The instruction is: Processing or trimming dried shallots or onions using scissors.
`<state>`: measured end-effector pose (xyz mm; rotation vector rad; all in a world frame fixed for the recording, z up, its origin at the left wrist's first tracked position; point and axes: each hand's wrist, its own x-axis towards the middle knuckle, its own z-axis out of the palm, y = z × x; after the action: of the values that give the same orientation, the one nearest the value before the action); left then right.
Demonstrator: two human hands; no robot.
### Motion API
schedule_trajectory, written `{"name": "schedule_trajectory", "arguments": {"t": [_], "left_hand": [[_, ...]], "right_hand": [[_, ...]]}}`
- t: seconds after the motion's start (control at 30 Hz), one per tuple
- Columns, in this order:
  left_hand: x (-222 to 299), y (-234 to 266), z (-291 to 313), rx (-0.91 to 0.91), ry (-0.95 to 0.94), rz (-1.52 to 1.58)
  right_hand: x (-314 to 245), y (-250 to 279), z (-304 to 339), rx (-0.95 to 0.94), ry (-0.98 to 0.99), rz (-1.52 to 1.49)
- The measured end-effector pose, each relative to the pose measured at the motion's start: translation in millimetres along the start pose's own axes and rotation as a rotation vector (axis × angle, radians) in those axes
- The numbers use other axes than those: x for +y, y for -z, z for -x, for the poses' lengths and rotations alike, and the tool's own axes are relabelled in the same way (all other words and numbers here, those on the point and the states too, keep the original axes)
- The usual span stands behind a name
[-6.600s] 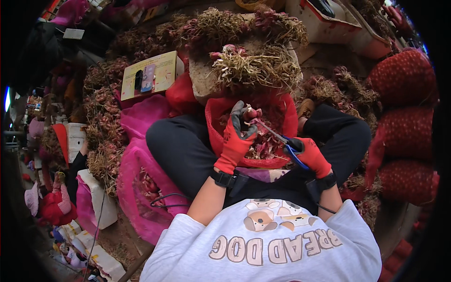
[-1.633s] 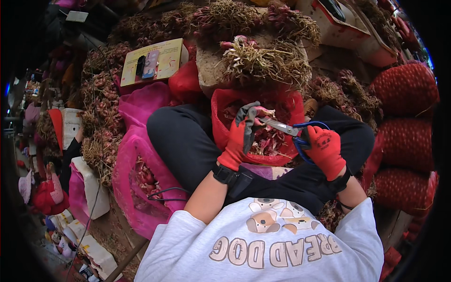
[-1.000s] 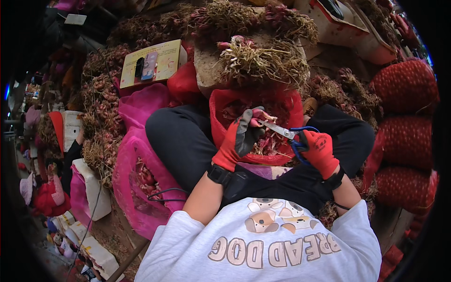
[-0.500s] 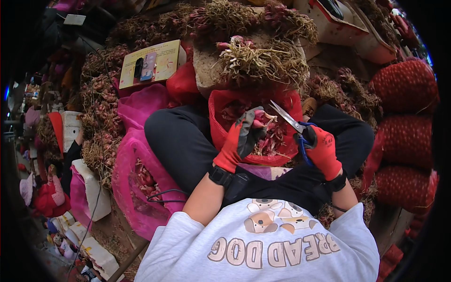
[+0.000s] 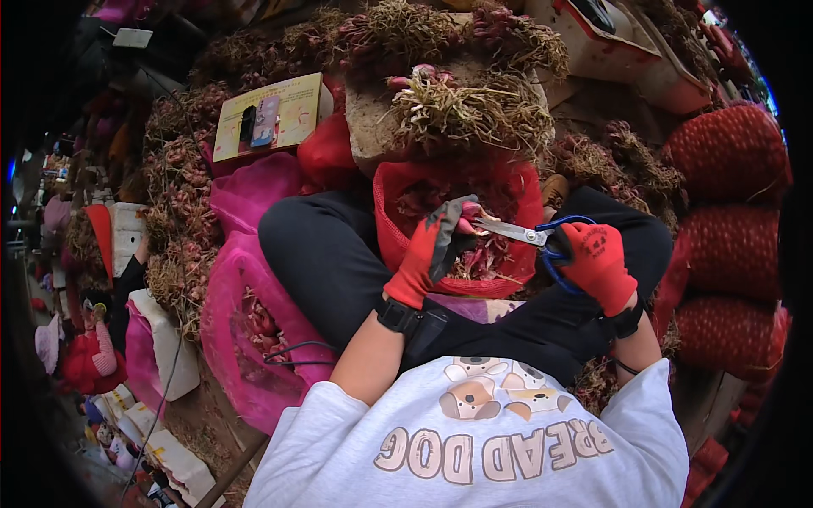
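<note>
My left hand [image 5: 430,254], in a red and grey work glove, pinches a pink shallot [image 5: 467,223] above a red mesh bag [image 5: 529,275]. My right hand [image 5: 598,264], gloved the same way, grips blue-handled scissors [image 5: 520,232]. The blades point left, with their tips at the shallot's end; whether they have cut into it I cannot tell. Shallots and loose pink skins [image 5: 479,264] lie inside the bag, between my knees. Just beyond it, a bundle of shallots with dry tops [image 5: 470,110] rests on a pale block [image 5: 368,140].
At my left lies an open pink mesh bag [image 5: 224,326] with shallots inside. A yellow box [image 5: 292,127] carries small dark and bluish items. Heaped shallots [image 5: 174,220] line the left side. Full red mesh sacks [image 5: 728,254] are stacked at right; white foam boxes [image 5: 584,51] stand far right.
The scissors have swung down and left, from pointing up and away to lying level, blades now at the shallot. My right hand turned with them; my left hand has barely moved.
</note>
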<state>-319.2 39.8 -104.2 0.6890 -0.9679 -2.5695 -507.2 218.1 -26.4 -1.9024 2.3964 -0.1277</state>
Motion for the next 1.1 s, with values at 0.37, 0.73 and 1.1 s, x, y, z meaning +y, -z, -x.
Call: {"name": "schedule_trajectory", "arguments": {"t": [0.37, 0.73, 1.1], "left_hand": [[1.6, -3.3, 1.4, -0.012, 0.07, 0.124], [1.3, 0.1, 2.3, -0.198, 0.121, -0.165], [-11.2, -12.1, -3.1, -0.028, -0.591, -0.948]], "right_hand": [[1.8, -18.2, 4.8, 0.025, -0.028, -0.092], [-7.4, -17.0, 3.7, -0.104, -0.237, -0.822], [-58.2, -28.4, -33.3, 0.111, -0.583, -1.659]]}}
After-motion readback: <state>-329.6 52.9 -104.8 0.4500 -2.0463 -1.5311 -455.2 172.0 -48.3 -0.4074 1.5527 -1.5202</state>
